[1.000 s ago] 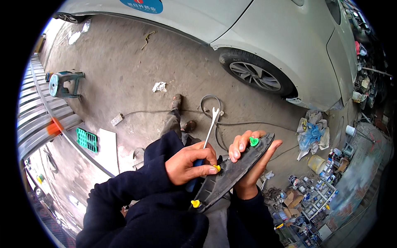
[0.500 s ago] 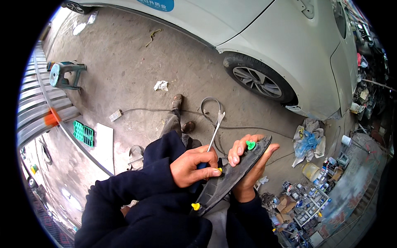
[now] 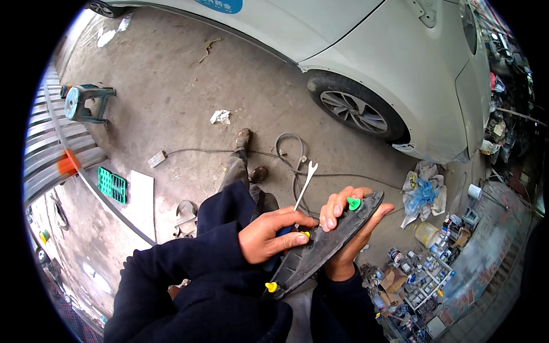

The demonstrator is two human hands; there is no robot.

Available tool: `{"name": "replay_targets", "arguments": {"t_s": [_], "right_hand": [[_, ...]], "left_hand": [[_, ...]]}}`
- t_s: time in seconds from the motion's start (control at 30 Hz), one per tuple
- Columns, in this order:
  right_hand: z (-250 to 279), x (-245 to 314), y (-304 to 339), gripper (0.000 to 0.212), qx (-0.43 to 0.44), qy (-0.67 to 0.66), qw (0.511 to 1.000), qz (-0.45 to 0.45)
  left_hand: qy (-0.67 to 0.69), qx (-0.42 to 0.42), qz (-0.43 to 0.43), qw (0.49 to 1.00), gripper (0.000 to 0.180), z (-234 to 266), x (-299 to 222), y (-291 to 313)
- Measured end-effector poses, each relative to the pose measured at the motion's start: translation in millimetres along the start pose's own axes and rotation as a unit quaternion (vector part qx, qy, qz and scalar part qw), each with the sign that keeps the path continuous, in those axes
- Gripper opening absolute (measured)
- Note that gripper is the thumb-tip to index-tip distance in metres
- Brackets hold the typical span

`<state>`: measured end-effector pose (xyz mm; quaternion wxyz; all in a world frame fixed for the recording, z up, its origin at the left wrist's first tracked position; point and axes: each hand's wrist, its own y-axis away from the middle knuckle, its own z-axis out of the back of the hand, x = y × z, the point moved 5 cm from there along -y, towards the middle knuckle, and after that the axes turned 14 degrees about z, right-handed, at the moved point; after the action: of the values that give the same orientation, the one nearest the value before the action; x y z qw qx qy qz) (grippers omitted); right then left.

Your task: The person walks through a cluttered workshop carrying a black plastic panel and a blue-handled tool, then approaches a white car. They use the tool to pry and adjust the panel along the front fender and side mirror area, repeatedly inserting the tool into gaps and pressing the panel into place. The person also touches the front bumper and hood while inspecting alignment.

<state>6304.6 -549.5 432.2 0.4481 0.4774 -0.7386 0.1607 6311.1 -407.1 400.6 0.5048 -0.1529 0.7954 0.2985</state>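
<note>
My right hand (image 3: 347,228) grips a black plastic trim panel (image 3: 320,255), its fingers over the upper edge and its thumb along the other side. The panel lies aslant before my body. A green push clip (image 3: 354,203) sticks up beside those fingers, and a yellow clip (image 3: 271,287) sits at the lower end. My left hand (image 3: 274,233) is closed around the blue handle of a clip removal tool (image 3: 305,187); its metal shaft and forked tip point up and away from the panel. Under the left thumb's tip, another yellow clip (image 3: 307,234) is partly hidden.
A white car (image 3: 366,57) stands ahead, its wheel (image 3: 357,108) nearest me. A grey cable (image 3: 229,151) loops across the floor. At left are a stool (image 3: 88,103), a green tool case (image 3: 112,185) and a white board (image 3: 142,203); cans and bottles (image 3: 420,274) crowd the right.
The tool's shaft has tipped further right, its forked tip now lower. My right hand and the panel's upper end have shifted slightly right. My left thumb stays at the yellow clip.
</note>
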Motion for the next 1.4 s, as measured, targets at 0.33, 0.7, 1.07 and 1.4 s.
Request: {"name": "replay_targets", "arguments": {"t_s": [0.33, 0.7, 1.07, 1.4], "right_hand": [[-11, -8, 0, 0.060, 0.001, -0.013, 1.000, 0.009], [-18, -11, -8, 0.061, -0.001, 0.001, 1.000, 0.014], [-22, -12, -14, 0.063, 0.002, -0.019, 1.000, 0.002], [-23, -1, -29, 0.062, 0.010, -0.082, 0.996, 0.042]], "left_hand": [[0.065, 0.030, 0.047, 0.996, 0.040, 0, 8, 4], [0.015, 0.028, 0.070, 0.997, 0.040, 9, 5, -8], [0.210, 0.080, 0.163, 0.961, 0.036, 7, 13, -11], [0.229, 0.052, 0.205, 0.950, 0.036, 22, 17, -30]]}}
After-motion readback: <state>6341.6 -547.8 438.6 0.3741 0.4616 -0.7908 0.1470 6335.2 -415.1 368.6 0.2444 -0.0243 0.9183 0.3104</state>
